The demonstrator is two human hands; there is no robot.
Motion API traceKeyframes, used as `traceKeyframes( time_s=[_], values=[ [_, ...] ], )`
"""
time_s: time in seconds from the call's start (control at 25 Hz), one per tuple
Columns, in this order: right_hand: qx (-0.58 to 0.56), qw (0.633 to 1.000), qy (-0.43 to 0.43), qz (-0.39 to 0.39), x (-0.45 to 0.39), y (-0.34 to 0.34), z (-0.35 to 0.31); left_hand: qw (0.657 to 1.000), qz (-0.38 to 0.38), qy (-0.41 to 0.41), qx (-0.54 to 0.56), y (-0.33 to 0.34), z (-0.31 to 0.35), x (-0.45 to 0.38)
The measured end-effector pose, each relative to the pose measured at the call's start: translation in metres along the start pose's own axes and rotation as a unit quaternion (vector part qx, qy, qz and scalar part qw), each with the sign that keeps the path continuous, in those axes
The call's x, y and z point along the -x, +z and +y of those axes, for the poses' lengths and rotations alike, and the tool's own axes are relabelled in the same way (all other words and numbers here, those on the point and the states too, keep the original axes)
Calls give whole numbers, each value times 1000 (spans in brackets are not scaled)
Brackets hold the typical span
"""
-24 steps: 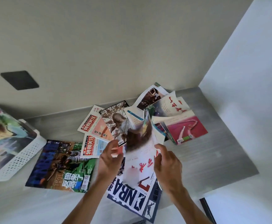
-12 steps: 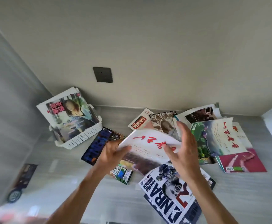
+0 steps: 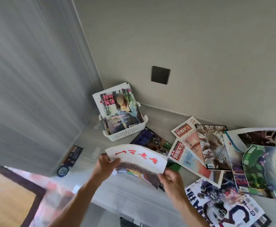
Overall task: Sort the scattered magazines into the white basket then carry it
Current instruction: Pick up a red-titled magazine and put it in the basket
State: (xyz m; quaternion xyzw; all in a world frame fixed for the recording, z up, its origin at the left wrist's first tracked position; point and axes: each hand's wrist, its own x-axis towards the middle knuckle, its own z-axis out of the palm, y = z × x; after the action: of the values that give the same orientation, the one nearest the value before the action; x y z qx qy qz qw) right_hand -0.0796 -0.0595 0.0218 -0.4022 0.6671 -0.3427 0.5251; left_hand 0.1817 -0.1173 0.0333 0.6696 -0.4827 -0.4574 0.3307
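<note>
I hold a bent white magazine with red brush lettering above the grey counter. My left hand pinches its left corner and my right hand grips its lower right corner. The white perforated basket stands in the back left corner, beyond the held magazine, with magazines upright inside it. Several loose magazines lie scattered on the counter to the right, among them a blue NBA one near my right arm and a dark one beside the basket.
A grey panel rises on the left, close to the basket. A dark wall socket sits on the beige wall behind. The counter's front edge runs under my forearms, and a small dark tag lies by the panel.
My view has swung left, bringing the basket toward the middle. Both hands have carried the white magazine leftward, nearer the basket, after lifting it off the pile.
</note>
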Motion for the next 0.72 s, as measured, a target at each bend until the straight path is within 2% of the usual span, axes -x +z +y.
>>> traceKeyframes(
  time_s=[0.12, 0.2, 0.28, 0.4, 0.48, 0.6, 0.72],
  values=[
    [86, 995, 24, 32, -8, 13, 2, 998, -16, 45, -48, -9, -12, 5],
    [159, 985, -17, 60, -17, 13, -13, 994, 4, 98, -43, -19, -5, 0],
    [109, 989, -72, 62, -31, 17, -46, 992, 37, 123, -12, -32, 15, -15],
    [-75, 987, -114, 86, -71, 28, -113, 981, 87, 104, 136, -54, 52, -51],
    [-144, 975, -131, 110, -103, 39, -157, 962, 133, 113, 211, -65, 78, -78],
    [-124, 974, -163, 96, -143, 64, -198, 945, 169, 105, 259, -74, 99, -116],
    [-98, 983, -151, 30, -174, 88, -207, 949, 188, 81, 239, -77, 95, -147]
  ],
)
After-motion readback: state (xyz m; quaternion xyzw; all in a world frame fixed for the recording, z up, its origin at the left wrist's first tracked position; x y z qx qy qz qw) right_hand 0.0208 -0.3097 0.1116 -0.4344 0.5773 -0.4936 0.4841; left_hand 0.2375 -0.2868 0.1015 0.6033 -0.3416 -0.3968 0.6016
